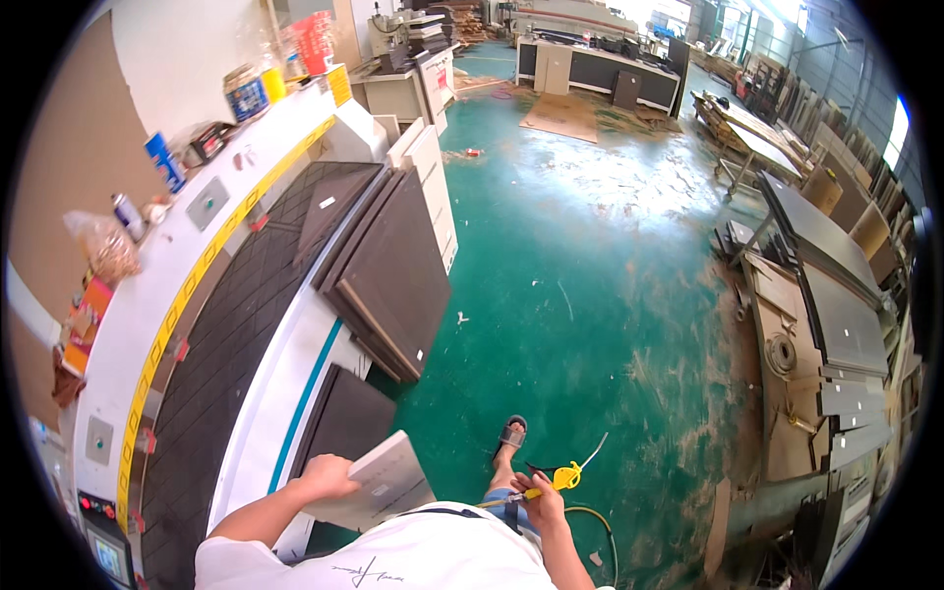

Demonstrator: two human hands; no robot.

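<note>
The board (pixel 390 484) could knock the machine's right edge (pixel 270 388), since only the left hand (pixel 327 478) grips it, the right hand (pixel 539 498) closed around an air gun (pixel 567 477).

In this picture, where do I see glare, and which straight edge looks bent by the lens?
Head view: white glare washes the far part of the green floor; head view: the window at right is overexposed; head view: the long yellow strip at left bows, likely from fisheye distortion.
</note>
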